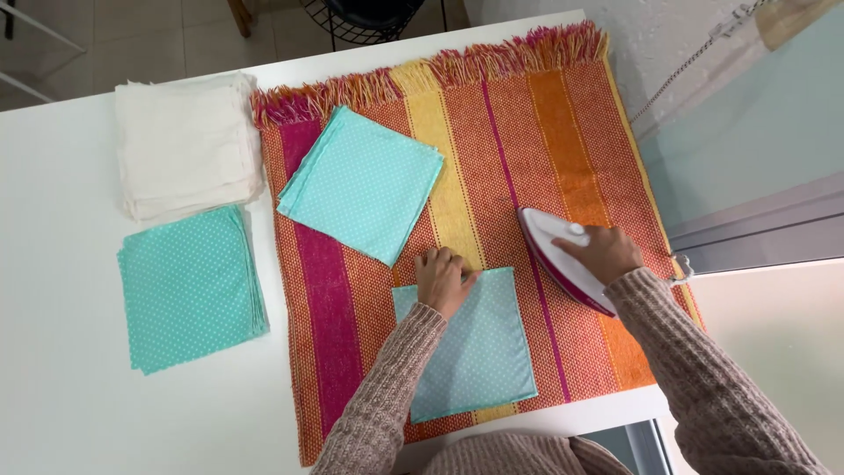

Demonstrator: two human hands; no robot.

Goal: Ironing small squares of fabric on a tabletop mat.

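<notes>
My left hand (442, 280) presses flat, fingers extended, on the dotted teal cloth (479, 347) at 6 o'clock on the striped mat (527, 141). My right hand (602, 252) grips the iron (554, 251), closed around it, at 3 o'clock.

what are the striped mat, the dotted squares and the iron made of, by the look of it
Striped mat: coarse woven cloth, likely cotton, with visible weave and a fringed end.
Dotted square under the left hand: thin, matte woven fabric, lying flat.
Iron held by the right hand: smooth glossy shell, probably plastic.
</notes>
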